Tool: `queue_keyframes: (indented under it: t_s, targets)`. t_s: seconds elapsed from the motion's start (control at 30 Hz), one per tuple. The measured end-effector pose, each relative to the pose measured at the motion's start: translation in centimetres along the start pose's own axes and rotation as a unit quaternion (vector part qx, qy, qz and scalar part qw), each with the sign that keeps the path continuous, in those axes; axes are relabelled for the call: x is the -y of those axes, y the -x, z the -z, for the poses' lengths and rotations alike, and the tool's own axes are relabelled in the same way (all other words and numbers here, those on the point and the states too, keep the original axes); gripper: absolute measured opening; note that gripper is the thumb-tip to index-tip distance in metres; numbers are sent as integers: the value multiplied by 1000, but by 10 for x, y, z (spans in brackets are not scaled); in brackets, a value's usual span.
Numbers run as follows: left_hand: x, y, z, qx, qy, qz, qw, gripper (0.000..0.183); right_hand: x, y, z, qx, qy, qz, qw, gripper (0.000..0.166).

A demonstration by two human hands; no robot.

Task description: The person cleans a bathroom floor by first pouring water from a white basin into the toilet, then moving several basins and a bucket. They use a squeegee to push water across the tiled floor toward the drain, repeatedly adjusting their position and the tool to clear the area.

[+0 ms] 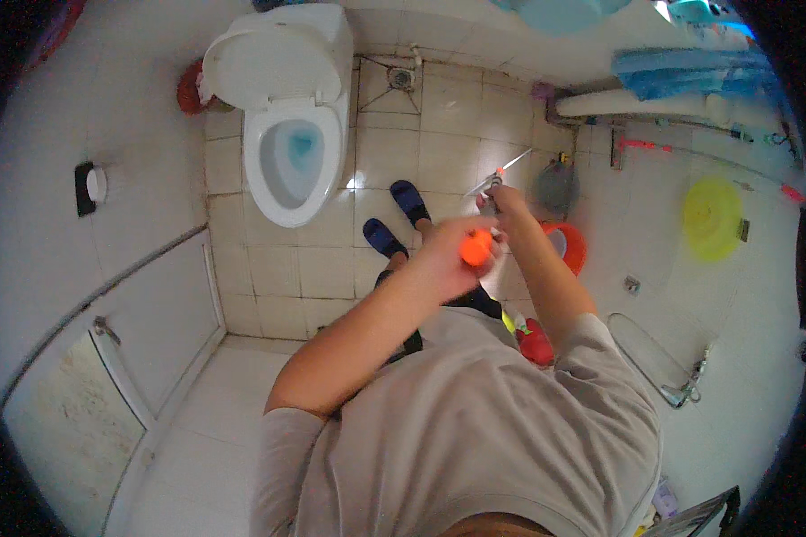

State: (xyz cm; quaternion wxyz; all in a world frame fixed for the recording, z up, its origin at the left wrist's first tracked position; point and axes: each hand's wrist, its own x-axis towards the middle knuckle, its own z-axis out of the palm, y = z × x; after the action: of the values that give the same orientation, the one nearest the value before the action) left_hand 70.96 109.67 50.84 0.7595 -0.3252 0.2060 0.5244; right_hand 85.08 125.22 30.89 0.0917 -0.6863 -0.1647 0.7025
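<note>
Both my hands grip a long-handled floor tool, probably a squeegee or flat mop. My left hand (446,255), slightly blurred, closes around the top of the handle, just below its orange end cap (475,248). Farther along the same handle, my right hand (508,203) is wrapped around the shaft. Beyond it, the tool's thin, pale head (514,161) shows over the floor tiles, with a small orange joint at its middle. Whether the head touches the floor I cannot tell. Most of the shaft is hidden by my hands.
A white toilet (258,168) with its lid raised stands ahead to the left, beside a red bin (190,87). A floor drain (400,79) lies near the far wall. To my right are an orange bucket (575,248), a grey bag (556,188) and a red container (536,344).
</note>
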Motion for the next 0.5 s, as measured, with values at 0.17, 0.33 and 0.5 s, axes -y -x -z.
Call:
queue_keyframes:
  t_s: [0.17,0.33,0.5]
  targets:
    - [-103,6,-19,20,221,37,974,26,-12,-58,-68,96,-154,15,983,9]
    - [-174,43,-63,58,263,7,963,26,24,-65,-157,140,565,398,709,7]
    - [-225,67,-100,72,236,-55,967,38,55,-72,-259,147,584,435,670,6]
